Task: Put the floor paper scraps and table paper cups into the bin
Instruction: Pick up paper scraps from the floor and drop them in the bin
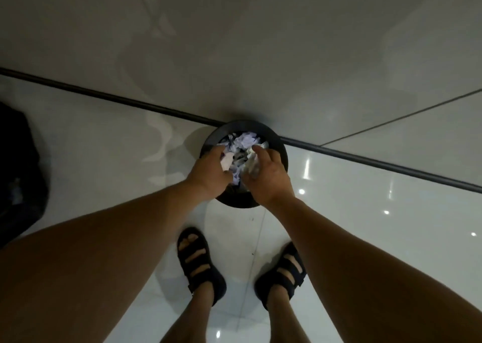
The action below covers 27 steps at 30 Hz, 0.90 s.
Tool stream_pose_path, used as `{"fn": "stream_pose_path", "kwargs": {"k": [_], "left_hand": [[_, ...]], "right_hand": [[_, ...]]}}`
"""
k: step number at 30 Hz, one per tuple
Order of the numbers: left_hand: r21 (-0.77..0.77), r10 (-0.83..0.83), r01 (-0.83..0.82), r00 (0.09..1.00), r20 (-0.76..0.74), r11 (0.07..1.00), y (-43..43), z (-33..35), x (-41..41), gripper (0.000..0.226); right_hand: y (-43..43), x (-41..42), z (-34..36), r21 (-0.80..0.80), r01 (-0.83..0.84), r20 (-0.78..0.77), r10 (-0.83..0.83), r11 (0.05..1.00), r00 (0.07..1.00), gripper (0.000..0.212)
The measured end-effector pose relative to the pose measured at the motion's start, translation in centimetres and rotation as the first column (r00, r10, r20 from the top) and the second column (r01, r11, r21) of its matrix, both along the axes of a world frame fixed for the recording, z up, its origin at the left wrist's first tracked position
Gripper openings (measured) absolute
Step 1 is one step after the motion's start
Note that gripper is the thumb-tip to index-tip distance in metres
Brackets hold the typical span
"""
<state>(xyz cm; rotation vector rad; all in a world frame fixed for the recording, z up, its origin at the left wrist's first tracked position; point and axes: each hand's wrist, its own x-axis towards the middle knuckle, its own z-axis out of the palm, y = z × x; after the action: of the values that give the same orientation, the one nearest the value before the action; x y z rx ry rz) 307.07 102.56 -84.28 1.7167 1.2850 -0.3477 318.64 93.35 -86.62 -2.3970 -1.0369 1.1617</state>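
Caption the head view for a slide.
The left hand and right hand hold paper scraps over a black bin by the wall.

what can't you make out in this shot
Head view only:
- bin inside: covered by paper, left hand and right hand.
- right hand's grip: fingers curl out of sight.
- dark thing at left edge: cut off, too dim.
- cups, table: out of frame.

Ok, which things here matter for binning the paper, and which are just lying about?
Job: bin, paper scraps in it, white scrap in the left hand, crumpled paper in the right hand.
Not the job: dark bundle at left, sandals.
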Motion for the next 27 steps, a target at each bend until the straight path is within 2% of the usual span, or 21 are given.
{"fn": "stream_pose_path", "kwargs": {"k": [3, 7, 9, 13, 17, 23, 27], "left_hand": [[-0.020, 0.016, -0.015, 0.998, 0.058, 1.000, -0.4, -0.7, -1.1, 0.076], [-0.012, -0.054, 0.053, 0.993, -0.108, 0.999, -1.7, 2.1, -2.3, 0.079], [0.026, -0.110, 0.114, 0.985, -0.132, 0.993, -2.0, 4.6, -1.7, 0.077], [0.141, -0.252, 0.267, 0.961, -0.112, 0.953, -2.5, 11.6, 1.0, 0.076], [0.207, -0.288, 0.298, 0.954, -0.081, 0.932, -4.9, 19.7, 3.8, 0.074], [0.172, -0.404, 0.417, 0.909, -0.102, 0.893, -11.3, 30.6, 7.3, 0.078], [0.167, -0.525, 0.539, 0.842, -0.125, 0.825, -14.3, 35.8, 8.7, 0.078]], "right_hand": [[-1.6, -0.8, -1.2, 0.059, 0.032, -0.021, -0.031, 0.998, 0.999, 0.071], [-5.1, -1.0, 1.4, -0.012, -0.064, -0.026, 0.064, 0.998, 0.998, 0.075], [-6.1, -0.3, 3.8, -0.022, -0.093, -0.017, 0.093, 0.995, 0.996, 0.075], [-7.5, 2.6, 10.2, -0.042, -0.125, 0.047, 0.127, 0.991, 0.991, 0.076], [-8.7, 5.6, 18.6, -0.083, -0.140, 0.088, 0.147, 0.987, 0.985, 0.083], [-13.5, 9.4, 30.5, -0.133, -0.181, 0.189, 0.204, 0.974, 0.960, 0.085], [-18.0, 9.7, 36.4, -0.172, -0.052, 0.243, 0.093, 0.984, 0.966, 0.086]]}}
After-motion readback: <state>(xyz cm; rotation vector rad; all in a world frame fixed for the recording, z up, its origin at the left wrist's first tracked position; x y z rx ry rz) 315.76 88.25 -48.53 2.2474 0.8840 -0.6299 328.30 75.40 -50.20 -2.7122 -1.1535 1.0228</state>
